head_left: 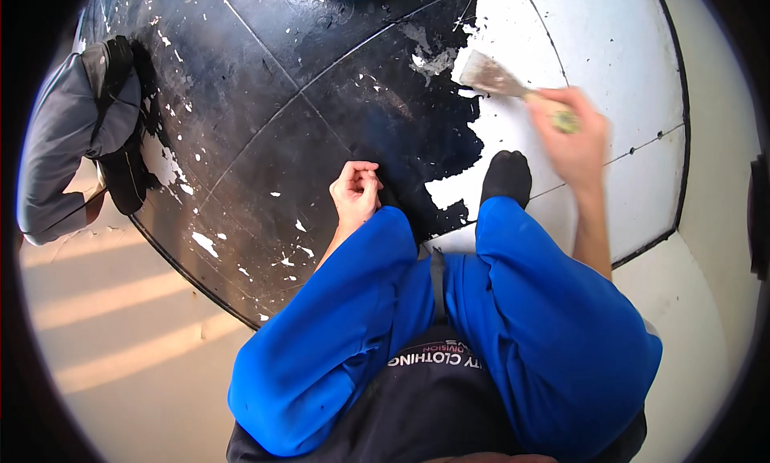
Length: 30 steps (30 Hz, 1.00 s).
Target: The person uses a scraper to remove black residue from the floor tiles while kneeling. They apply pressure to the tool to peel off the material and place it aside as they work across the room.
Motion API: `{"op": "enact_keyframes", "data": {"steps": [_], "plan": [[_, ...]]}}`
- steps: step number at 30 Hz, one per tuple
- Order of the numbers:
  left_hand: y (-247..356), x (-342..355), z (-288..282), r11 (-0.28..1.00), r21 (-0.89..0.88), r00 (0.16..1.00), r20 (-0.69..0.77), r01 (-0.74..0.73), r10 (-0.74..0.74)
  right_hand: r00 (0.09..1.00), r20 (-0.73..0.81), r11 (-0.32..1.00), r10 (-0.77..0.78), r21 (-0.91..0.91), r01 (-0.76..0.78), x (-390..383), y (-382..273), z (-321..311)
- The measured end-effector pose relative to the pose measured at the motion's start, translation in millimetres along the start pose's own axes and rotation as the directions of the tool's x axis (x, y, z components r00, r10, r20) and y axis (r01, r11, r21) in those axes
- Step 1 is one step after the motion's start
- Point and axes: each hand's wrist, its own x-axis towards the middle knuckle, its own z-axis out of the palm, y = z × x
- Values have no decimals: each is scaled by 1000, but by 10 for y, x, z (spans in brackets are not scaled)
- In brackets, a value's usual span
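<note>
My right hand (573, 138) grips the wooden handle of a scraper (491, 75) and is slightly blurred. Its wide, smeared metal blade lies over the jagged border between the black floor surface (321, 126) and the white floor surface (593, 70). Beside my left knee, my left hand (357, 192) rests with its fingers curled in and nothing visible in them. My dark-socked foot (507, 177) stands on the white part, just right of the ragged edge.
White flakes (204, 243) are scattered over the black surface. At the far left another person's grey-clothed leg (60, 142) and dark shoe or sock show on the floor. A pale wall (120, 303) with sunlit bands borders the floor at lower left.
</note>
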Motion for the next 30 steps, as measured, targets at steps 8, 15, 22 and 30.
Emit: {"op": "enact_keyframes", "data": {"steps": [8, 15, 22, 30], "plan": [[9, -18, -26, 1000, -15, 1000, -1, 13, -13, 993, -103, 989, 62, 141, -47, -45, -142, -129], [45, 74, 24, 1000, 20, 1000, -15, 12, -12, 1000, -15, 999, -19, 25, 20, 86, -187, 111], [-7, -22, 21, 1000, 1, 1000, -18, 2, -2, 995, -79, 993, -65, 95, 72, 1, 0, 199], [43, -19, 8, 1000, 9, 1000, -21, 1, 0, 996, -86, 991, -15, 133, 26, 26, -189, -73]]}}
